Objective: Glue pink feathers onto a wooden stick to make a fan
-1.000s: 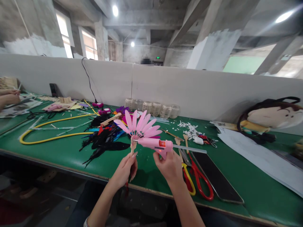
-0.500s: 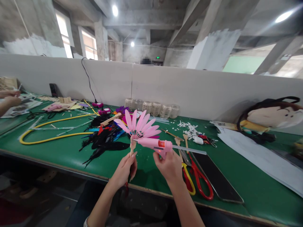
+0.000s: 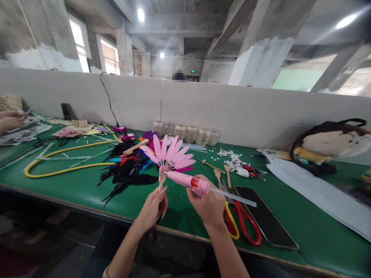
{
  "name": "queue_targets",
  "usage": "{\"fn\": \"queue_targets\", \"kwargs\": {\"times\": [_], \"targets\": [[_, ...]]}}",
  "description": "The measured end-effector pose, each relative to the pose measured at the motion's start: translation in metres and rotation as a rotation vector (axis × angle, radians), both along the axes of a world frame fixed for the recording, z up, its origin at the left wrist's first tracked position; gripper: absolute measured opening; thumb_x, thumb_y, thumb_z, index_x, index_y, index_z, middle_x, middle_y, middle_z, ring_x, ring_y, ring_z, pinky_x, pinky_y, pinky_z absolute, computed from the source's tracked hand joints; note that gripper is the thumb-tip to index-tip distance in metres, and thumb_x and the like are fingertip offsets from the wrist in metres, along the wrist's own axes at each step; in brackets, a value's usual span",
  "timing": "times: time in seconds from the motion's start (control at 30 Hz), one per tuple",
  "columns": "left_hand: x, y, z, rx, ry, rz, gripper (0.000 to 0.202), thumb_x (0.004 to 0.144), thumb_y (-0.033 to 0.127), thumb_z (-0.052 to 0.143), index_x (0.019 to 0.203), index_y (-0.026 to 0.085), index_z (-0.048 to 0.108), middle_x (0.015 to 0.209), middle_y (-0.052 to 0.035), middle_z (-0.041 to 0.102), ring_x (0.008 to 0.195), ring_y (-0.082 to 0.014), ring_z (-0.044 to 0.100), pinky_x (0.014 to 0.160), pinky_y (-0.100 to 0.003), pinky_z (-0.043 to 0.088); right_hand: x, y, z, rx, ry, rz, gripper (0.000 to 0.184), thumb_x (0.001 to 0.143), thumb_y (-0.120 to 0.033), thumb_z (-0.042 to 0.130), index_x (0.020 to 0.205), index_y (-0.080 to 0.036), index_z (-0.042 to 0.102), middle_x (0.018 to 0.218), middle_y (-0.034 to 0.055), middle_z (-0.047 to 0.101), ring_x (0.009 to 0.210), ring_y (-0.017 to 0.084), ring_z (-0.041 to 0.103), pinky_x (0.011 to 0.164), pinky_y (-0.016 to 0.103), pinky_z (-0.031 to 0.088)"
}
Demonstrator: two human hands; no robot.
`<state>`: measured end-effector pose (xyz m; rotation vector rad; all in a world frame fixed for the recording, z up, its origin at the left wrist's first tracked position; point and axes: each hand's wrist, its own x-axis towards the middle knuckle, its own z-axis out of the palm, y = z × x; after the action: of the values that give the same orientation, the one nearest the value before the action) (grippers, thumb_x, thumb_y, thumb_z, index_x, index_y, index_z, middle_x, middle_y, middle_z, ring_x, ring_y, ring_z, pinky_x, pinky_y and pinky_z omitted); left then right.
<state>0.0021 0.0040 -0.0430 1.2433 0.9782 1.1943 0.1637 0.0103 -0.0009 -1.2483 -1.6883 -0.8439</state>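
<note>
My left hand (image 3: 153,206) pinches the wooden stick of a fan of pink feathers (image 3: 171,155) and holds it upright above the green table (image 3: 72,185). My right hand (image 3: 206,202) is wrapped round a pink glue gun (image 3: 189,180). The gun's nozzle touches the base of the feather fan. A clear glue stick (image 3: 233,197) juts from the back of the gun toward the right.
Black, blue and red feathers (image 3: 127,173) lie left of my hands beside a yellow hose (image 3: 58,158). Red and yellow scissors (image 3: 240,220) and a black phone (image 3: 261,212) lie to the right. Jars (image 3: 188,133) line the partition. Another person's hands (image 3: 10,119) are at far left.
The glue gun has tilted, its rear and glue stick dropping lower to the right. The feather fan and my left hand have barely moved.
</note>
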Motion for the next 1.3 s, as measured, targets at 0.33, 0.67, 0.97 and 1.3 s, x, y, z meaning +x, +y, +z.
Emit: {"fn": "queue_targets", "kwargs": {"times": [0.33, 0.67, 0.97, 1.3], "targets": [[0.001, 0.002, 0.0, -0.025, -0.064, 0.005, 0.043, 0.079, 0.053, 0.039, 0.053, 0.018, 0.042, 0.032, 0.0056, 0.041, 0.026, -0.005, 0.031, 0.029, -0.017, 0.02, 0.0, 0.005, 0.0, 0.039, -0.025, -0.066, 0.021, 0.072, -0.029, 0.049, 0.085, -0.016, 0.057, 0.065, 0.0027, 0.065, 0.053, 0.015, 0.057, 0.051, 0.024, 0.039], [-0.017, 0.005, 0.006, -0.062, -0.535, 0.088, 0.037, 0.079, 0.044, 0.043, 0.053, 0.021, 0.029, 0.033, 0.0083, 0.033, 0.03, -0.0055, 0.028, 0.035, -0.018, 0.029, 0.006, 0.01, -0.002, -0.229, 0.258, -0.07, 0.041, 0.07, -0.042, 0.051, 0.097, -0.012, 0.056, 0.05, -0.0004, 0.056, 0.042, 0.016, 0.052, 0.042, 0.025, 0.035], [-0.004, 0.008, 0.003, -0.084, -0.179, 0.04, 0.043, 0.073, 0.054, 0.045, 0.048, 0.021, 0.031, 0.028, 0.0073, 0.035, 0.025, -0.0051, 0.027, 0.029, -0.019, 0.02, 0.0, 0.003, 0.006, -0.399, 0.584, 0.156, 0.033, 0.067, -0.046, 0.055, 0.078, -0.015, 0.055, 0.043, -0.0047, 0.049, 0.037, 0.013, 0.047, 0.041, 0.024, 0.037], [-0.003, 0.006, -0.007, -0.073, -0.028, -0.087, 0.044, 0.077, 0.054, 0.042, 0.05, 0.019, 0.038, 0.027, 0.0086, 0.034, 0.022, -0.0038, 0.024, 0.026, -0.018, 0.014, -0.002, 0.001, 0.003, -0.327, 0.547, 0.181, 0.028, 0.069, -0.045, 0.055, 0.065, -0.018, 0.053, 0.041, -0.0038, 0.049, 0.037, 0.012, 0.048, 0.041, 0.023, 0.036]]}}
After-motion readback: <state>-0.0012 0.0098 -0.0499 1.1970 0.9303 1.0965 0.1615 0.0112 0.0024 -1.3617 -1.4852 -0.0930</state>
